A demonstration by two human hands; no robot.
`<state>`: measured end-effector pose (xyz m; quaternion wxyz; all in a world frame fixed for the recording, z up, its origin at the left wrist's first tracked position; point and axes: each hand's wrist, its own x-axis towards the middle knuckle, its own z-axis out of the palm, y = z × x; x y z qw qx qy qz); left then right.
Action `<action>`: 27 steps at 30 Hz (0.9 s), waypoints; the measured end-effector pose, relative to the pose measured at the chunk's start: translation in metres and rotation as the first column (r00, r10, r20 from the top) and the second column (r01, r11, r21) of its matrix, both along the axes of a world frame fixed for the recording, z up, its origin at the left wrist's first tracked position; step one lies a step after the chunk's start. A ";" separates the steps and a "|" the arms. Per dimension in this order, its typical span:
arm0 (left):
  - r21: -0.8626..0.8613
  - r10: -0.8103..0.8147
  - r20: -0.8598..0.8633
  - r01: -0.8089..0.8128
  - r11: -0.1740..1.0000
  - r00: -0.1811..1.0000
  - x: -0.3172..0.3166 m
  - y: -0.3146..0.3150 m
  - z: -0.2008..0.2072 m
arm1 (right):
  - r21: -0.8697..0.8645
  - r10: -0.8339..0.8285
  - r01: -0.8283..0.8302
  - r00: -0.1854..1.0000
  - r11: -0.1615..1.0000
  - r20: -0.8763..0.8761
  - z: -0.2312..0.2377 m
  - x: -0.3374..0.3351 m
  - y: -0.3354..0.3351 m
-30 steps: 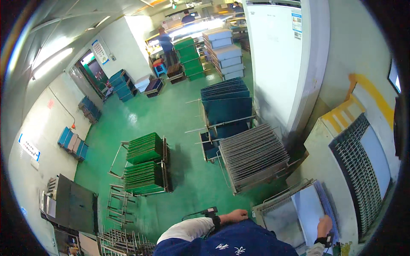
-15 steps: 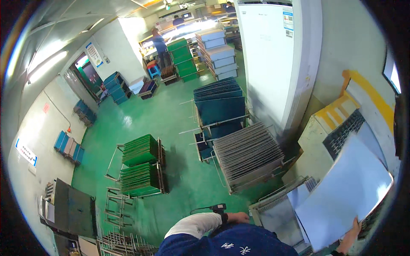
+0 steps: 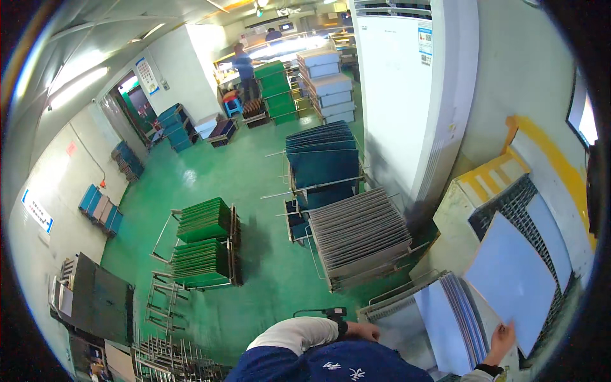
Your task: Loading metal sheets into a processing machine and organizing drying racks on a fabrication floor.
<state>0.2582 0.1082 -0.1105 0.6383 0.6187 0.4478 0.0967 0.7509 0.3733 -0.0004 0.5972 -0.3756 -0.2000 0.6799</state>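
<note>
My right hand (image 3: 502, 342) is at the lower left edge of a thin pale blue panel (image 3: 517, 274), its fingers closed on that edge. The panel slants over a dark mesh surface (image 3: 533, 191), and a second pale panel (image 3: 552, 232) lies on the mesh beyond it. Just left of this hand, several thin panels (image 3: 442, 321) stand close together in a slatted rack (image 3: 398, 318). My left hand (image 3: 364, 331) is bent in front of my body near the rack's left side. Its fingers are mostly hidden, so its grip does not show.
A rack of grey panels (image 3: 359, 235) and one of dark blue panels (image 3: 321, 159) stand ahead. Green panels (image 3: 200, 261) fill racks to the left. A tall white cabinet (image 3: 398, 108) rises ahead right. Metal rack frames (image 3: 175, 360) stand lower left. A person (image 3: 243, 67) stands far off.
The panel at my right hand has moved up and away from me, uncovering several panels in the rack. My right hand has shifted left and up. The left hand has barely moved.
</note>
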 end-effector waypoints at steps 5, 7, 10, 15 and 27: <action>0.196 0.270 -0.019 -0.261 0.945 0.963 0.002 -0.022 -0.062 | -0.040 -0.042 0.037 0.992 0.999 -0.120 0.010 -0.006 0.037; 0.237 0.305 -0.058 -0.284 0.929 0.951 0.006 -0.020 -0.070 | -0.070 -0.186 0.181 0.980 0.981 -0.075 0.013 -0.010 0.048; 0.277 0.342 -0.062 -0.313 0.908 0.938 0.005 -0.022 -0.033 | 0.214 -0.179 0.128 0.955 0.968 0.238 -0.006 0.015 0.055; 0.088 0.308 -0.202 -0.296 0.951 0.930 -0.015 -0.030 -0.029 | -0.033 0.001 0.000 1.000 0.999 0.024 0.096 -0.058 0.015; -0.368 0.399 0.229 -0.301 0.880 0.888 -0.010 -0.001 0.211 | -0.168 0.150 -0.124 0.976 0.978 0.157 0.125 -0.090 -0.004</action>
